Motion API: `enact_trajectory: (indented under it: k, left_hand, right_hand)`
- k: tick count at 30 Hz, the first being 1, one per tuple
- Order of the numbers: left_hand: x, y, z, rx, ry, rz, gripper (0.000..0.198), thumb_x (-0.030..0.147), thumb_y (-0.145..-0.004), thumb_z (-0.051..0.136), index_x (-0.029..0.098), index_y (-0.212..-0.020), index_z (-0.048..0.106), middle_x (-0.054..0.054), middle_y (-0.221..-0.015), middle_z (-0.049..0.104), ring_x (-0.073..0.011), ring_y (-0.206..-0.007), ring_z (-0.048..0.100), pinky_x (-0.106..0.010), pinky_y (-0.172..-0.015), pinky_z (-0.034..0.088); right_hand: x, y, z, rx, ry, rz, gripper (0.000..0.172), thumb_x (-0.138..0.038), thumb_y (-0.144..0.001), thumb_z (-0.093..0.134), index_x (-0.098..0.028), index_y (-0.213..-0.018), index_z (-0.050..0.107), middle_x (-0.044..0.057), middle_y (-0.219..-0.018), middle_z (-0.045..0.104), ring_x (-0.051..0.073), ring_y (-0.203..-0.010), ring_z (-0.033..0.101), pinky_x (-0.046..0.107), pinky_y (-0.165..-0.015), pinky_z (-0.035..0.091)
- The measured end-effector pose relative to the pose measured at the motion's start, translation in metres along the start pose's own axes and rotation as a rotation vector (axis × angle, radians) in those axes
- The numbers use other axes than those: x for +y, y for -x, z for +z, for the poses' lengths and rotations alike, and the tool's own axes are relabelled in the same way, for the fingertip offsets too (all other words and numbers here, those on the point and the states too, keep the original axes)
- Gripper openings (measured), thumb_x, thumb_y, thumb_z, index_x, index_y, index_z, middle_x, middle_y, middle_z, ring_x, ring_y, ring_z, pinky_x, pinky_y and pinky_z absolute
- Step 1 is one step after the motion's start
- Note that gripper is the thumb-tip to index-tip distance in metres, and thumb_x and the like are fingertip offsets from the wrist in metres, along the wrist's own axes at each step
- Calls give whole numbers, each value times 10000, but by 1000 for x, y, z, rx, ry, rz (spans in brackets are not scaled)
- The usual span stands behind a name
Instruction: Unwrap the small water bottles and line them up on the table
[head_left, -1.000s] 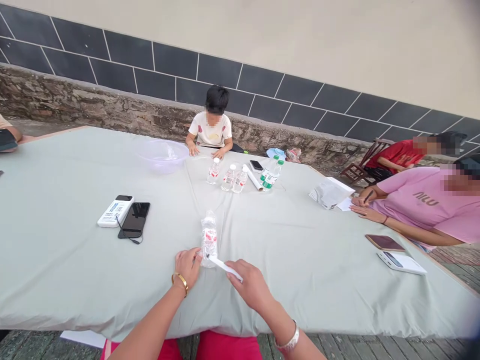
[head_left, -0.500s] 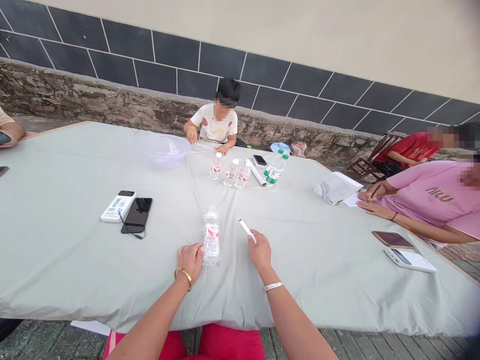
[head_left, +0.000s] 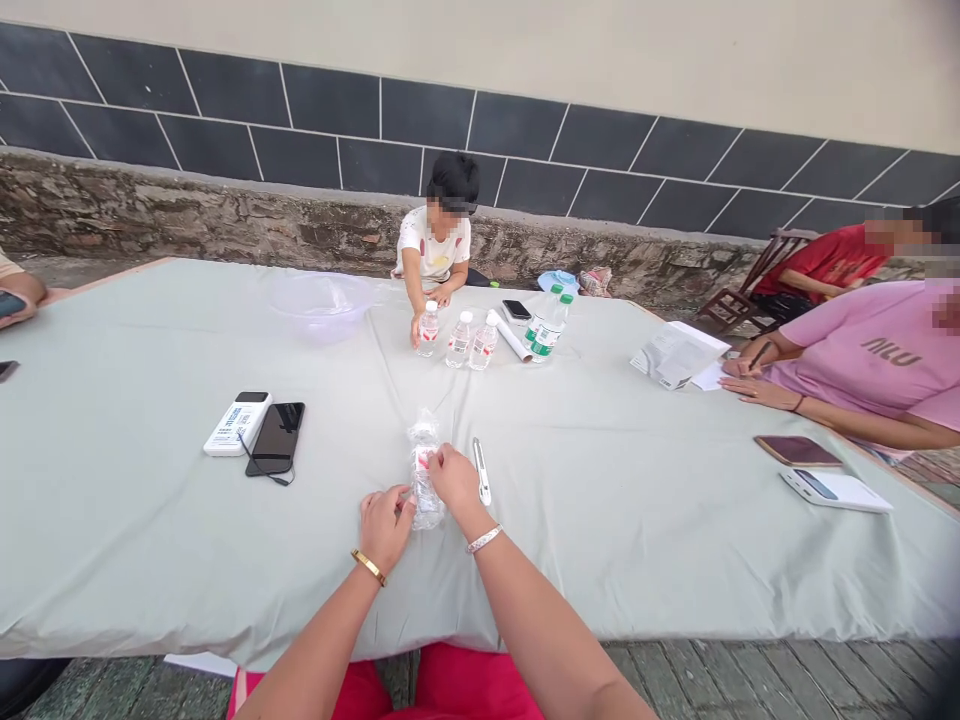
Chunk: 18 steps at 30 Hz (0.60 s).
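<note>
A clear plastic bottle (head_left: 425, 482) with a red and white label lies on the pale green tablecloth (head_left: 615, 520) right in front of me. My left hand (head_left: 386, 527) presses curled fingers against its lower part. My right hand (head_left: 454, 478) grips it from above and covers part of the label. Just right of that hand, a white utility knife (head_left: 481, 472) rests on the cloth, apart from both hands. A gold bangle circles my left wrist and a silver bracelet my right.
Across the table stand several small water bottles (head_left: 459, 340) and a clear plastic basin (head_left: 319, 305), with a seated person (head_left: 433, 240) behind them. A power bank (head_left: 236, 423) and black phone (head_left: 276, 438) lie left; a person in pink (head_left: 874, 360) writes at right.
My right hand has set the white utility knife on the cloth and moved left onto the bottle. The bottle has stayed in nearly the same place, and the far seated person now reaches toward a small bottle.
</note>
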<state>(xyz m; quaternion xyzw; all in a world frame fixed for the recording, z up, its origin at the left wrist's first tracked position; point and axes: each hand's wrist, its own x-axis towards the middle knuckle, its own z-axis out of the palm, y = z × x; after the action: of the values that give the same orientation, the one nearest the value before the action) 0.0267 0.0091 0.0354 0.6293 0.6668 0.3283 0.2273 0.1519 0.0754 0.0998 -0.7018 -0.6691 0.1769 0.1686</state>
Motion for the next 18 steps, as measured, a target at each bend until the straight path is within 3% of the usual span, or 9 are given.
enact_trajectory:
  k: [2,7,10,12,15,18]
  left_hand:
    - [0,0,0,-1,-1,-1,368,432,-871,387,203,-1022,632,-40,-789,680,-206,-824,611,-429,-949,357]
    - [0,-1,1,11,-9,-14,364,448,-867,391,210,-1007,629,-31,-779,670,-203,-817,617,-423,-949,362]
    - [0,0,1,13,8,-20,364,449,-867,396,202,-1016,617,-27,-771,661,-198,-811,611,-423,-959,353]
    - [1,1,0,17,20,-21,365,456,-862,401,201,-1023,608,-27,-776,656,-199,-808,606,-427,-962,351]
    - [1,2,0,18,17,-19,364,455,-858,406,208,-1050,593,-29,-794,657,-201,-808,605,-432,-960,352]
    - [1,1,-2,-14,-28,-16,317,401,-846,428,209,-1024,606,-32,-776,660,-209,-821,614,-426,-941,360]
  right_hand:
    - [13,-1,-2,25,-44,43,249,-311,-892,356,-214,-721,508,8,-680,607,154,-637,558,245,-545,305]
    - [57,0,-13,44,-105,180,232,-345,-873,380,-219,-747,528,-2,-660,589,160,-633,548,249,-543,340]
    - [69,0,-23,95,-150,196,186,-279,-843,423,-200,-919,572,47,-899,626,169,-746,581,280,-658,421]
    - [62,7,-31,203,-229,124,276,-233,-825,425,-183,-1062,557,93,-1097,572,179,-860,587,315,-768,452]
    - [25,27,-38,317,-408,-134,378,-273,-852,405,-197,-1210,497,112,-1233,497,204,-1054,540,355,-887,453]
    - [-19,44,-28,161,-501,-458,525,-412,-890,412,-237,-1380,342,91,-1392,397,231,-1284,377,399,-1025,370]
